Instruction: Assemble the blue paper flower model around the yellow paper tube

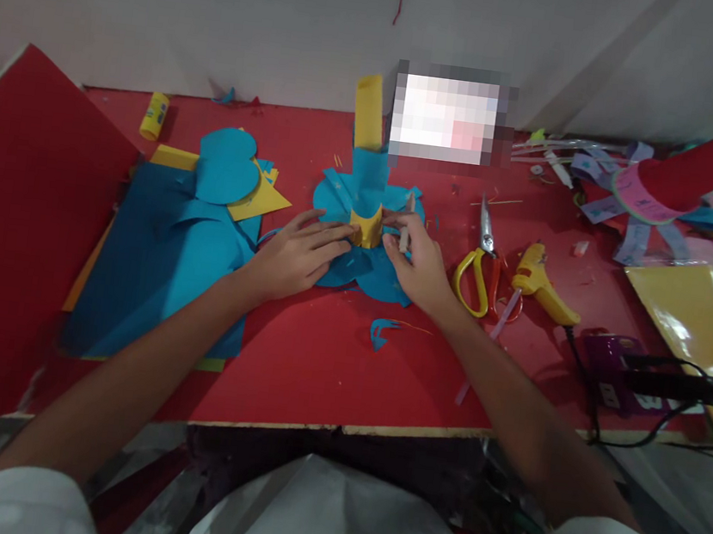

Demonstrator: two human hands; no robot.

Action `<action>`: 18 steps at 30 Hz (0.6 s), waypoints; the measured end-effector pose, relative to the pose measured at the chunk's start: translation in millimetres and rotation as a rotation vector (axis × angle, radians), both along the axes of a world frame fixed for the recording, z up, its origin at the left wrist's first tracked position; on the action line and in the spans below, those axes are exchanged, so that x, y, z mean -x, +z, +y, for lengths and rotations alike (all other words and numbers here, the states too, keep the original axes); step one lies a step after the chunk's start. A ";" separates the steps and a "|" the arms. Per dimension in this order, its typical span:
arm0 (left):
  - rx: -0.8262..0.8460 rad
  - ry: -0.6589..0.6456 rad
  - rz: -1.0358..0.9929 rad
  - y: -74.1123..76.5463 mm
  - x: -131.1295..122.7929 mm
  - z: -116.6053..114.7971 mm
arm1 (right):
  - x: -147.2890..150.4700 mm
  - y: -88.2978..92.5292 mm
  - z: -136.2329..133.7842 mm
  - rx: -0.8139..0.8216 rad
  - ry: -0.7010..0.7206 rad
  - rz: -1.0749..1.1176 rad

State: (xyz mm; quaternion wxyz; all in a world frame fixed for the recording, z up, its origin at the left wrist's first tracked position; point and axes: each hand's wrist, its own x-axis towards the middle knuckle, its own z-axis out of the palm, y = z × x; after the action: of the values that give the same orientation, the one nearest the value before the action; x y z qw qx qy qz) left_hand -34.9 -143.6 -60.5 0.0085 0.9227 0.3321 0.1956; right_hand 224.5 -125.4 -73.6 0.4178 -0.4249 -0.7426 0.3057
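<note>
A blue paper flower shape lies on the red table, with a yellow paper band curved at its middle. Behind the band, a blue and yellow paper tube stands up from the shape. My left hand rests with fingers spread over the left petals, fingertips touching the band's left side. On the right, my right hand has a slim grey object between thumb and fingers, its fingertips close to the band's right side. What that object is cannot be made out.
Right of the hands lie scissors, a yellow glue gun with a cord, and a purple box. Blue paper sheets and cut shapes are at left, beside a glue stick and a raised red board. Blue scraps lie in front.
</note>
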 end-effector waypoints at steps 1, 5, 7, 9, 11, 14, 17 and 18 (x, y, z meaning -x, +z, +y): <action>0.004 0.003 0.007 0.8 -0.3 -0.2 | 0.2 -1.6 1.5 0.001 0.007 0.019; -0.004 0.016 0.024 1.8 -1.3 -0.4 | 0.5 2.6 1.9 -0.055 -0.076 0.135; -0.023 0.006 0.044 0.4 -1.1 0.1 | -0.5 9.1 -0.9 -0.086 -0.164 0.249; -0.055 -0.022 0.071 -1.9 -0.4 1.0 | -2.2 14.9 -4.3 -0.099 -0.222 0.334; -0.084 -0.049 0.094 -3.9 0.4 1.7 | -4.3 17.6 -7.4 -0.103 -0.248 0.357; -0.101 -0.073 0.123 -4.0 1.6 1.6 | -6.2 16.4 -11.7 -0.104 -0.231 0.307; -0.103 -0.101 0.136 -1.9 1.7 0.3 | -6.0 14.3 -15.8 -0.105 -0.177 0.242; -0.101 -0.114 0.129 -1.3 1.5 -0.1 | -5.7 14.1 -16.9 -0.106 -0.170 0.230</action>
State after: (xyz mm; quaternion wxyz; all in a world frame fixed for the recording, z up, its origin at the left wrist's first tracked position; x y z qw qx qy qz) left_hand -36.4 -143.7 -61.8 -0.0485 0.9500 0.2685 0.1516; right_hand 230.2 -142.3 -59.5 0.5465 -0.4257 -0.6663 0.2761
